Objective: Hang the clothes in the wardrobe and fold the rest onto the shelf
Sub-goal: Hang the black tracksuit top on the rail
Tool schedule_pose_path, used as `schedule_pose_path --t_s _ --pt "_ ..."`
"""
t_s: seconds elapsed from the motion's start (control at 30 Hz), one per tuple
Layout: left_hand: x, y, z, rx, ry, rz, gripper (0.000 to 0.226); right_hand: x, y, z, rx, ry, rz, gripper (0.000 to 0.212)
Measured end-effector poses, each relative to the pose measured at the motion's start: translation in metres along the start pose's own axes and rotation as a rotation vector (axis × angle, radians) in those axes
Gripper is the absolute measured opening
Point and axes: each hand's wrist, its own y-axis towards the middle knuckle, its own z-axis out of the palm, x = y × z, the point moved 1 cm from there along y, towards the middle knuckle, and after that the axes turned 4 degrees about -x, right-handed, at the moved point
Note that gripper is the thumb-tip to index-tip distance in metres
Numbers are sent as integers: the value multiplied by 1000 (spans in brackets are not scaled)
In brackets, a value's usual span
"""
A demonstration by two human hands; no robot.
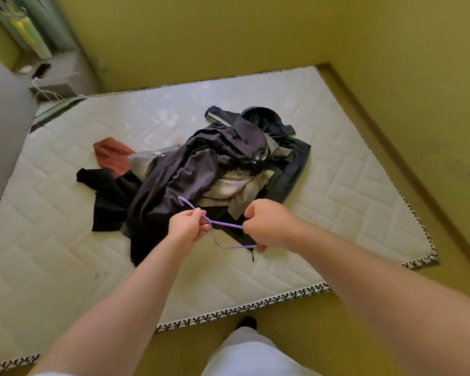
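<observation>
Clothes pile lies heaped in the middle of the bare quilted mattress. Dark jackets are on top, a plaid garment shows at its 4 o'clock side, and a rust-red piece sticks out at 10 o'clock. Both hands hover over the heap's 6 o'clock edge, with the clothes beyond them toward 12 o'clock. The left hand pinches a purple hanger at its neck, hook pointing to 11 o'clock. The right hand, at 3 o'clock of the left, is curled round the hanger's far end.
</observation>
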Motion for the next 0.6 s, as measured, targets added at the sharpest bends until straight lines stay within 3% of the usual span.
schedule_pose_path --t_s 0.2,0.43,0.6 --pt "-31 -49 30 86 306 461 16 -54 -28 -2 46 216 157 28" --pt "-52 -104 60 316 644 870 16 -66 -14 19 -15 492 129 30" --pt "-55 -98 40 549 642 830 23 -53 15 39 -92 672 47 23"
